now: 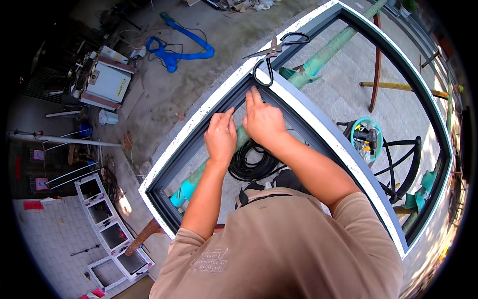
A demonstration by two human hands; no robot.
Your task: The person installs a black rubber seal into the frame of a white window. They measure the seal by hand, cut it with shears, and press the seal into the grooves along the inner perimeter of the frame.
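In front of me lies a large frame (298, 103) with white-filmed faces and dark grey grooved inner sides, split by a crossbar. My right hand (264, 122) presses its outstretched index and middle fingers into the groove by the corner where the crossbar meets the left side. Just left of it, my left hand (221, 137) is closed, fingertips pinched at the same inner edge; what they hold is hidden. Scissors (274, 49) with black loop handles rest spread across the frame above that corner. Through the opening below my hands shows a coil of black strip or cord (242, 167).
Green-wrapped pole (326, 52) runs beneath the frame. A turquoise bucket (380, 144) of tools, including a drill, stands on the floor inside the right opening. Blue strap (204, 54) lies on the concrete at upper left. Smaller white frames (107, 224) lie at lower left.
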